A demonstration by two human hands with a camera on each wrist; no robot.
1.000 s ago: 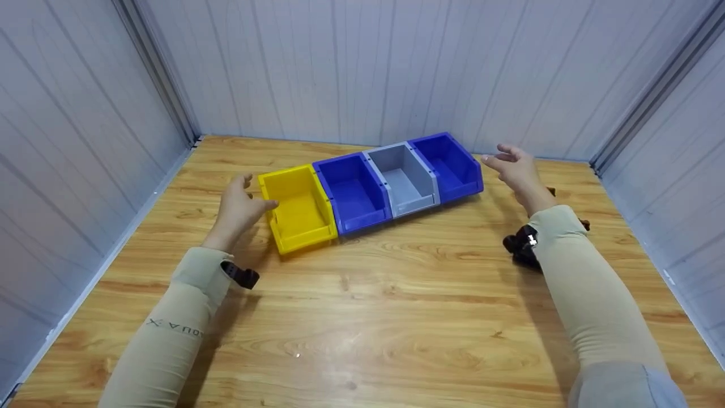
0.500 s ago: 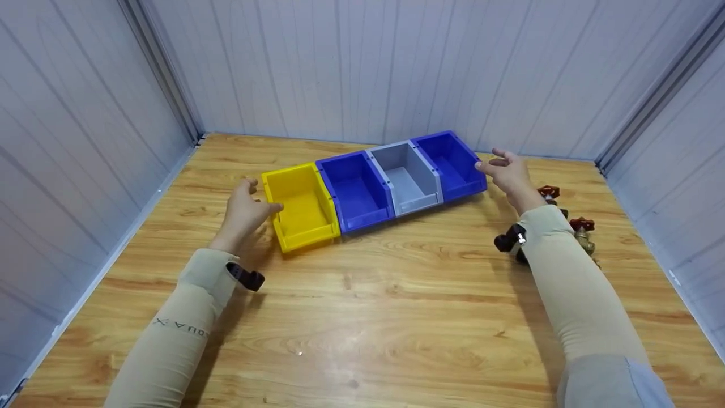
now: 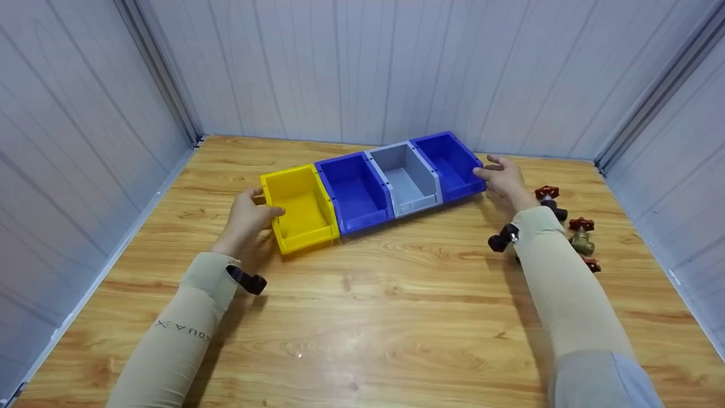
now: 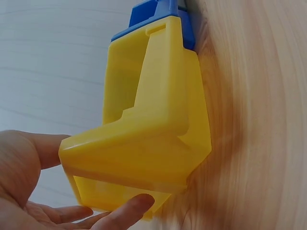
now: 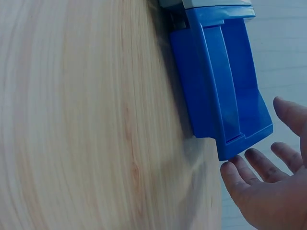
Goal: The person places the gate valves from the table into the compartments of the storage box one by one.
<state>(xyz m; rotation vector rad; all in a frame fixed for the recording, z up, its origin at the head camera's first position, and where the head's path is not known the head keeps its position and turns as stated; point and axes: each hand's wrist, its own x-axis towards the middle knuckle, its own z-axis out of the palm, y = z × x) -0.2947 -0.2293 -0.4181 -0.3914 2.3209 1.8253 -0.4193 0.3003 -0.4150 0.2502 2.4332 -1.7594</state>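
A slanted row of joined plastic storage bins lies on the wooden table. From left to right come a yellow bin [image 3: 310,242], a blue bin [image 3: 368,221], a grey bin [image 3: 418,204] and another blue bin [image 3: 465,191]. At the left end my left hand [image 3: 244,220] grips the yellow bin's side wall, thumb over the rim and fingers outside. My right hand [image 3: 506,181] is at the outer side of the far-right blue bin. In the right wrist view its fingertips lie close against that bin [image 5: 226,86], with the thumb held apart from it.
Several valves with red handwheels, among them a brass valve [image 3: 581,242], lie beside the right forearm, which partly hides them. Pale panel walls [image 3: 362,68] enclose the table at the back and both sides. Bare wooden tabletop [image 3: 362,317] spreads in front of the bins.
My right hand has moved left and down to the end blue bin, uncovering more of the valves. My left hand has closed in on the yellow bin's side. The bins look nearly unmoved.
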